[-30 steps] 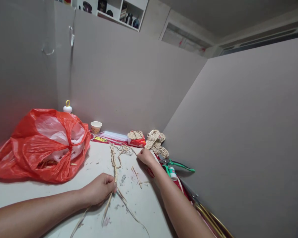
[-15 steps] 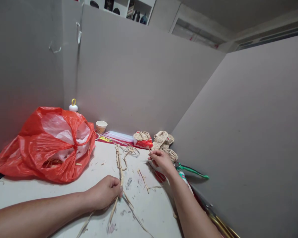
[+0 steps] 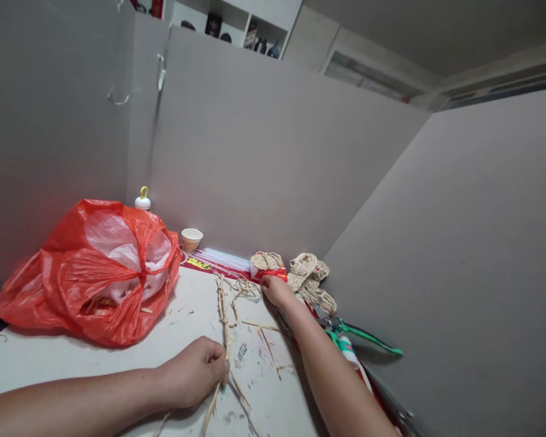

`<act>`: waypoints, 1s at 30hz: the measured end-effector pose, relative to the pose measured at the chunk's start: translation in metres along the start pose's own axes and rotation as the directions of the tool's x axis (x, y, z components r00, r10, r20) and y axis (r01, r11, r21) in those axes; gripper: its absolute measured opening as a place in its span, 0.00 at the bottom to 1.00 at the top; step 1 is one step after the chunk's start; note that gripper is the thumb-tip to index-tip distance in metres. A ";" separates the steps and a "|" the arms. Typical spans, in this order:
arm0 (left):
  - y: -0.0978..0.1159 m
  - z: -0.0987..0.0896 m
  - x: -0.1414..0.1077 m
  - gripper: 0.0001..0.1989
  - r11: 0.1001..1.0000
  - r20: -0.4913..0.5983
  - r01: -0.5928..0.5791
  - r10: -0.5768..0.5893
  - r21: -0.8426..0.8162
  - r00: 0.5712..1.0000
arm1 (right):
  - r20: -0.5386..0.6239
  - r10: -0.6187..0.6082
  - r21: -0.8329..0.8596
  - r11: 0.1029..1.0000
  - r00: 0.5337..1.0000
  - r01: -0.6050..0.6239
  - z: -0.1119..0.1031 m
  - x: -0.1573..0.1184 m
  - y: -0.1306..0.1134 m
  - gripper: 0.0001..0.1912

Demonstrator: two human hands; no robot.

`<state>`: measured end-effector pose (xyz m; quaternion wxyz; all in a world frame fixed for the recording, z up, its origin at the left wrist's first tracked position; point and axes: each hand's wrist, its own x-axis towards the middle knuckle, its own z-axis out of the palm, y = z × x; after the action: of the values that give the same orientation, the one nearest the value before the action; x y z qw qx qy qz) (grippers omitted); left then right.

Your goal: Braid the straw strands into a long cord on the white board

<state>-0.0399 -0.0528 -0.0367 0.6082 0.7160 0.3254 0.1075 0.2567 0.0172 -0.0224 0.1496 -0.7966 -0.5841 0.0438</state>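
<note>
A narrow braid of straw (image 3: 222, 309) runs along the white table, its loose strands spreading toward me at the near end. My left hand (image 3: 204, 371) is closed in a pinch around the braid's lower part, just above where the strands fork. My right hand (image 3: 276, 291) is stretched farther out, at the front of a red packet (image 3: 279, 273) and beside a loose coil of thin cord (image 3: 246, 287). Its fingertips are turned away and hidden, so what they touch does not show. Short straw pieces (image 3: 269, 349) lie between my forearms.
A knotted red plastic bag (image 3: 118, 291) fills the left side. Behind stand a paper cup (image 3: 192, 240) and a white-capped bottle (image 3: 142, 202). Small woven straw sandals (image 3: 307, 273) lie at the back right, near green-handled pliers (image 3: 368, 337). Grey partitions (image 3: 255, 152) enclose the table.
My right hand, which was holding up a short straw piece, has moved left and forward to the red packet. A straw piece now lies crosswise on the table. My left hand keeps its pinch.
</note>
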 end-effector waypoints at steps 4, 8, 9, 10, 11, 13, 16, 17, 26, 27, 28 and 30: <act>0.002 0.000 -0.002 0.16 1.000 0.003 0.022 -0.022 -0.015 1.000 | -0.042 0.081 0.068 0.995 0.996 -0.078 -0.021 -0.011 0.018 0.11; 0.004 -0.002 -0.003 0.16 1.000 0.013 -0.004 0.004 0.003 1.000 | -0.119 0.153 0.199 0.972 0.981 -0.127 -0.062 -0.033 0.040 0.10; 0.004 -0.002 -0.003 0.16 1.000 0.016 -0.011 0.011 0.011 1.000 | -0.132 0.168 0.233 0.963 0.977 -0.134 -0.072 -0.039 0.044 0.10; 0.004 -0.002 -0.002 0.16 1.000 0.017 -0.020 0.019 0.016 1.000 | -0.137 0.180 0.264 0.954 0.974 -0.140 -0.082 -0.047 0.046 0.10; 0.003 -0.002 -0.002 0.15 0.999 0.017 -0.028 0.028 0.020 0.999 | -0.133 0.190 0.292 0.945 0.973 -0.144 -0.089 -0.054 0.048 0.10; 0.002 -0.002 0.000 0.15 0.999 0.014 -0.047 0.047 0.026 0.999 | -0.085 0.193 0.330 0.931 0.977 -0.155 -0.101 -0.070 0.049 0.11; 0.000 -0.002 0.001 0.15 0.997 0.012 -0.071 0.070 0.042 0.997 | 0.080 0.176 0.339 0.921 0.981 -0.193 -0.109 -0.093 0.051 0.09; 0.000 -0.003 0.001 0.15 0.996 0.013 -0.076 0.075 0.047 0.997 | 0.135 0.172 0.332 0.920 0.976 -0.208 -0.110 -0.099 0.052 0.08; 0.008 -0.005 -0.001 0.14 0.996 0.042 -0.070 0.068 0.062 0.997 | 0.100 0.059 0.286 0.954 0.993 -0.086 -0.088 -0.116 0.029 0.13; 0.008 -0.005 -0.001 0.14 0.996 0.040 -0.069 0.067 0.064 0.997 | 0.112 0.010 0.279 0.960 0.994 -0.041 -0.079 -0.115 0.019 0.13; 0.008 -0.005 -0.001 0.14 0.996 0.037 -0.068 0.066 0.066 0.997 | 0.127 -0.046 0.266 0.964 0.991 0.010 -0.070 -0.113 0.008 0.12; 0.008 -0.004 -0.002 0.14 0.996 0.033 -0.067 0.065 0.066 0.997 | 0.153 -0.154 0.231 0.966 0.976 0.116 -0.051 -0.111 -0.011 0.11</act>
<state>-0.0412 -0.0512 -0.0272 0.5847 0.7479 0.2959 0.1056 0.2237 -0.0941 0.0176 0.1895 -0.7264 -0.6395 0.1658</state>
